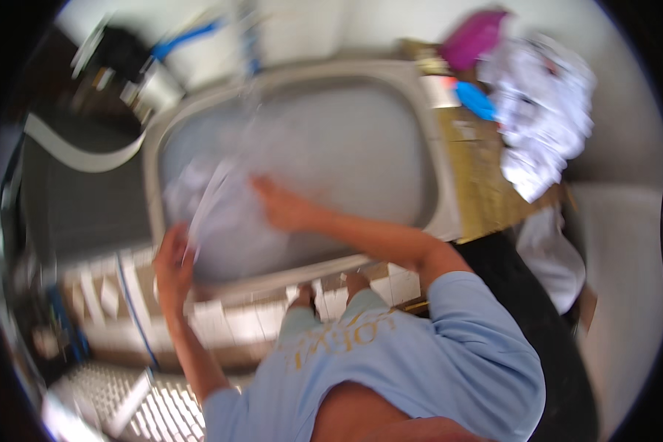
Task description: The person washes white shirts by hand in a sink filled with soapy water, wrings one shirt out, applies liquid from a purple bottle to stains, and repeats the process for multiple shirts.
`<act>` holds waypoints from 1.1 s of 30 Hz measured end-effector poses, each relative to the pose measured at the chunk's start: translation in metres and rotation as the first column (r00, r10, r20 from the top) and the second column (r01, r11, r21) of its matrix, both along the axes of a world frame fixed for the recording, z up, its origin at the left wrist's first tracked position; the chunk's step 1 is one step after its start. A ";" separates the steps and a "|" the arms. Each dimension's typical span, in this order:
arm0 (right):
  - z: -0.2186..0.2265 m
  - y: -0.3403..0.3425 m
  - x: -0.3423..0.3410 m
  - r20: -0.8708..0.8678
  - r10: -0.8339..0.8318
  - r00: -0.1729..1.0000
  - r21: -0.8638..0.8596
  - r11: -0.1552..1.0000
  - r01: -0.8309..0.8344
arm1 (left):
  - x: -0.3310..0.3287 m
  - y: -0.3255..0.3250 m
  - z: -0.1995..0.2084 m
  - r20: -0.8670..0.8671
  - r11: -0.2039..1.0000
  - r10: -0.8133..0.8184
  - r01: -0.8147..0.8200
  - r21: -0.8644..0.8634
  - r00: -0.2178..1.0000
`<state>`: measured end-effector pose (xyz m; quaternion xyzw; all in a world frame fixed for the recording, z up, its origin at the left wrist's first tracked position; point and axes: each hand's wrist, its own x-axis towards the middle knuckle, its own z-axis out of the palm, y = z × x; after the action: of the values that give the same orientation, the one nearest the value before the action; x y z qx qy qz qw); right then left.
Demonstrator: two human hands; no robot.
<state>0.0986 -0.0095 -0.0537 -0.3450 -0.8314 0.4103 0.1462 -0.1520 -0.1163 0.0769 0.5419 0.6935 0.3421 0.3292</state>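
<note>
A wet white cloth (225,206) lies bunched in the left part of a large sink (446,177) of cloudy, greyish water. At the sink's near left rim, my left hand (173,261) has its fingers closed on the cloth's edge, where a pale band runs up from them. My right hand (283,206) is over the water just right of the cloth, its fingertips toward it. Motion blurs those fingers, so I cannot make out whether they grip any of it. A thin stream of water seems to fall near the far left of the sink.
On a yellowish board (479,173) right of the sink lie a heap of white clothes (541,110), a magenta thing (473,38) and a blue object (475,100). A dark grey surface (88,199) adjoins the left side. Another white cloth (552,258) hangs below the board.
</note>
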 end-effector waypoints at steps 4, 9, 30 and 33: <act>0.070 0.032 0.013 0.311 0.263 0.913 0.064 0.953 -0.297 | 0.002 0.010 0.015 -0.236 0.986 -0.119 0.088 -0.140 0.964; 0.172 0.056 0.065 0.016 0.187 0.982 -0.335 0.927 -0.171 | -0.004 0.024 -0.018 -0.110 0.972 -0.203 0.187 -0.145 0.973; 0.398 0.226 0.578 0.188 -0.961 0.202 0.729 0.274 0.627 | 0.258 0.187 -0.103 -0.622 0.794 -0.517 0.601 -0.092 0.588; 0.421 0.222 0.607 0.008 -0.924 0.383 0.674 0.288 0.680 | 0.278 0.189 -0.087 -0.387 0.804 -0.580 0.580 -0.130 0.716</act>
<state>0.7052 0.2127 0.3675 -0.7373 -0.6194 -0.0755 0.2588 0.1265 0.0724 -0.0100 0.7909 0.5414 0.1008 0.2670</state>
